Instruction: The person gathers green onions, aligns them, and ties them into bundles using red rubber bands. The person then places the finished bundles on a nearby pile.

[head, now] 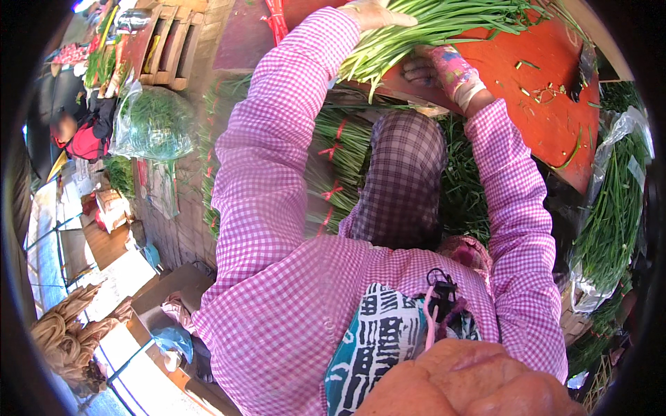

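Note:
A loose bunch of long flat green leaves with pale stalks, like garlic chives point(437, 31), lies across the red tabletop point(520, 62). My left hand point(377, 14), in a pale glove, is closed over the bunch with its thumb stretched across the stalks. Just beside the stalk ends is my right hand point(445, 73), in a stained, patterned glove. Its thumb and fingers are apart, and no stalks show between them. Bundles of greens bound with red ties point(338, 156) lie below the table edge, partly behind my knee point(403, 177).
Red ties point(277, 21) hang at the table's left part. Leaf scraps point(546, 92) and a dark object point(583, 70) lie on the right. Plastic bags of greens stand at right point(611, 223) and left point(156, 125). Beyond are a wooden pallet point(169, 47) and another person point(91, 135).

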The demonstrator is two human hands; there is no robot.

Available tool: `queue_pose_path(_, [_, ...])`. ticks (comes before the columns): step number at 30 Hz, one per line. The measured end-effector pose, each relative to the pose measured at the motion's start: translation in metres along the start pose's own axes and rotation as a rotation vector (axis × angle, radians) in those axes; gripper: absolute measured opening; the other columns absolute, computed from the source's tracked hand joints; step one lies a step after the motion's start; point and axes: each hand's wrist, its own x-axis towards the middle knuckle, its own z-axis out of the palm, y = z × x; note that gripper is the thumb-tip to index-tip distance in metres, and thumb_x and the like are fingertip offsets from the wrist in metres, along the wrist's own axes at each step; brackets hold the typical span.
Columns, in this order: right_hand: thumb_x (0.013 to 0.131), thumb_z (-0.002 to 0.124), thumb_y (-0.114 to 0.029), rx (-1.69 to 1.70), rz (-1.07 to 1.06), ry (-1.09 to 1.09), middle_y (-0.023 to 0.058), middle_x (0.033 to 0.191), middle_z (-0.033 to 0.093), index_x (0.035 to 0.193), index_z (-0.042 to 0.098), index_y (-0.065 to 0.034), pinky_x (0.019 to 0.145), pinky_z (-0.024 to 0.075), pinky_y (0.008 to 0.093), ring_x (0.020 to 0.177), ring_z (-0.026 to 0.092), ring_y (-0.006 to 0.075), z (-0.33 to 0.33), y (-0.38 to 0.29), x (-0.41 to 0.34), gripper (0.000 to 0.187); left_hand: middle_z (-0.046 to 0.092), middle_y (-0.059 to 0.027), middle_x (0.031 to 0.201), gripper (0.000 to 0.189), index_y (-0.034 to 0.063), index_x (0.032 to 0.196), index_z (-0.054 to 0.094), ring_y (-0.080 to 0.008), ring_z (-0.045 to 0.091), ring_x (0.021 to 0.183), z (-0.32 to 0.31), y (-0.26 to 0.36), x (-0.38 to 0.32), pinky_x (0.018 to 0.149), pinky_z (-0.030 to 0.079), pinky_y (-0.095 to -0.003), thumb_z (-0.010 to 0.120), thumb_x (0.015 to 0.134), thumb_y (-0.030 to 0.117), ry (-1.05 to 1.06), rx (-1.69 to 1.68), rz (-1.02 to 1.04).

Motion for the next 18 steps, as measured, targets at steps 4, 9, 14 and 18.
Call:
queue_pose_path(4, [0.109, 0.043, -0.026, 0.152, -0.070, -0.021, 0.0250, 0.123, 0.068, 0.131, 0.057, 0.0056, 0.095, 0.0575, 0.0423, 0.109, 0.070, 0.0350, -0.013, 0.014, 0.015, 0.040, 0.033, -0.0246, 0.163, 0.117, 0.0042, 0.165, 0.000, -0.0359, 0.020, 0.156, -0.025, 0.010, -0.004, 0.126, 0.020, -0.0480, 0.072, 0.089, 0.058, -0.141, -0.191, -0.150])
queue_pose_path(9, [0.108, 0.048, -0.031, -0.243, -0.272, -0.129, 0.0190, 0.108, 0.074, 0.121, 0.065, 0.0024, 0.085, 0.0607, 0.0379, 0.092, 0.075, 0.0284, -0.009, -0.004, 0.023, 0.040, 0.037, -0.0213, 0.162, 0.108, 0.0050, 0.165, 0.013, -0.0334, 0.025, 0.155, -0.053, 0.027, -0.033, 0.124, 0.022, -0.0507, 0.059, 0.092, 0.071, -0.083, -0.440, -0.361])
queue_pose_path(14, [0.107, 0.052, -0.038, -0.634, 0.062, 0.036, 0.0130, 0.084, 0.076, 0.110, 0.072, -0.0028, 0.068, 0.0594, 0.0301, 0.068, 0.072, 0.0200, -0.045, -0.049, -0.032, 0.040, 0.036, -0.0190, 0.164, 0.100, 0.0061, 0.163, 0.023, -0.0326, 0.032, 0.152, -0.067, 0.009, -0.072, 0.122, 0.028, -0.0473, 0.048, 0.095, 0.075, 0.087, -0.713, -0.552])
queue_pose_path(18, [0.100, 0.068, -0.025, -0.826, -0.655, 0.353, 0.0074, 0.101, 0.075, 0.121, 0.071, -0.0034, 0.079, 0.0553, 0.0245, 0.089, 0.071, 0.0140, -0.018, -0.091, -0.050, 0.031, 0.044, -0.0188, 0.158, 0.081, 0.0047, 0.161, 0.029, -0.0308, 0.045, 0.144, -0.054, -0.021, -0.079, 0.115, 0.040, -0.0413, 0.029, 0.106, 0.065, 0.303, -0.973, -0.259])
